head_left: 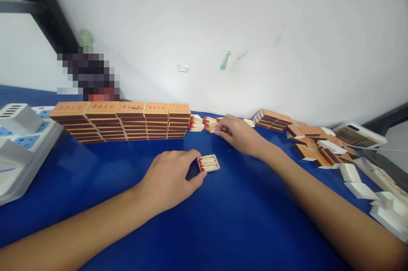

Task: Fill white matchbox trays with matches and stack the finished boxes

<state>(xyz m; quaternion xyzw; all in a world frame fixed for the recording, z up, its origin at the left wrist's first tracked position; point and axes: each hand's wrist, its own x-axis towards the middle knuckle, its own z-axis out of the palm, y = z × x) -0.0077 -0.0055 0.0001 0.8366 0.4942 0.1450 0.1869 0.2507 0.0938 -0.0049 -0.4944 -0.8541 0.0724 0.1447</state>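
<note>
On the blue table lies a small white matchbox tray (pixel 208 163) filled with red-tipped matches. My left hand (pixel 175 175) grips its left end between thumb and forefinger. Further back, near the wall, my right hand (pixel 237 132) has its fingers pinched at a row of loose matches (pixel 196 123) in small piles; whether matches are between its fingertips is too small to make out. Stacked matchboxes (pixel 127 122) stand in several columns to the left of the piles. A smaller stack of matchboxes (pixel 273 119) sits to the right of them.
Loose matchbox sleeves (pixel 314 141) are heaped at the right, with white trays (pixel 360 190) nearer me. A phone-like device (pixel 360 135) lies behind them. At the left edge is a power strip (pixel 35 156) with plugs. A white wall (pixel 242 28) borders the blue table (pixel 197 228).
</note>
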